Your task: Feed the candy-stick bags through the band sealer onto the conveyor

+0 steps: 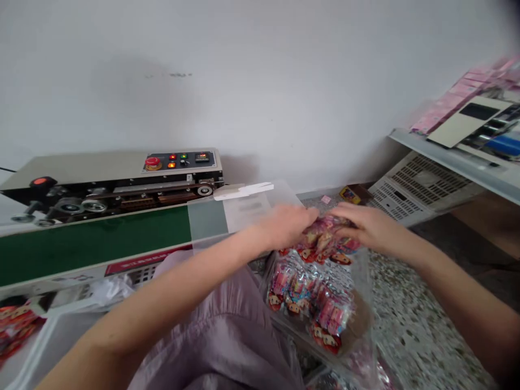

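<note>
Left hand (289,226), part-curled, and right hand (363,226), loosely cupped, at shiny packets (320,242), grips unclear; lower rows laid in clear container (366,287), upper ones seemingly unsettled

Small glossy packets (298,287), pink, red and silver, printed with cartoon faces, lying in a clear-walled container (360,320). One group lies along the left edge; another lies close to the near edge, its printed faces toward that edge. At the far edge, a bunched cluster (319,238) of similar packets is crumpled together, blurred and partly hidden.
</note>
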`<action>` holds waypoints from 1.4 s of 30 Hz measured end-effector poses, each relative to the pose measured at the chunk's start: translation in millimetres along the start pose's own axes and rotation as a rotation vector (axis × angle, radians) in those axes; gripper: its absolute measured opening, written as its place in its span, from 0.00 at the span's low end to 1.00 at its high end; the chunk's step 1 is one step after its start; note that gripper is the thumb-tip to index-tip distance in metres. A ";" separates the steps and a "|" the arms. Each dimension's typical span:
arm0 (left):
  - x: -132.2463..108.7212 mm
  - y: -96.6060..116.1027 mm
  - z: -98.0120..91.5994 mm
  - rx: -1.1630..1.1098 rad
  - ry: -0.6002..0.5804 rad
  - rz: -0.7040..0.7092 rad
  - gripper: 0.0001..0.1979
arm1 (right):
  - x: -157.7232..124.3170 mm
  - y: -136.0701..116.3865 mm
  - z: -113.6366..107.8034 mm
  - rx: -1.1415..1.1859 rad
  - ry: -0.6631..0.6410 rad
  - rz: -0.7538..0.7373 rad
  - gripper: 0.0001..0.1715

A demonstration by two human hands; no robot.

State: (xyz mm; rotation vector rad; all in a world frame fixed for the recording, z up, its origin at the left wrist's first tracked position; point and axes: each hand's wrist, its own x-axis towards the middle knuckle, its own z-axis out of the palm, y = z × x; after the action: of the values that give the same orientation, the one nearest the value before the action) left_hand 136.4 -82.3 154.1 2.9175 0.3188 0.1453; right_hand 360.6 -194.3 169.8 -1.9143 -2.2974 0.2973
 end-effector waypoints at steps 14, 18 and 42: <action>-33.0 -130.9 20.2 0.041 0.066 -0.499 0.18 | 197.0 -18.7 52.6 -0.040 -0.055 -0.038 0.24; -28.1 -141.1 2.3 -0.049 0.037 -0.438 0.15 | 204.8 -7.5 31.8 0.124 -0.151 -0.057 0.18; -27.3 -198.4 43.3 -0.059 0.138 -0.514 0.16 | 249.2 49.2 96.3 0.357 -0.056 0.074 0.35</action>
State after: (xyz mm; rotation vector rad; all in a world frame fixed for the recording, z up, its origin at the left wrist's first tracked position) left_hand 74.7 93.1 68.0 2.6670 1.0453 0.2674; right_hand 340.0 52.9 59.2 -1.8276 -2.0369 0.7231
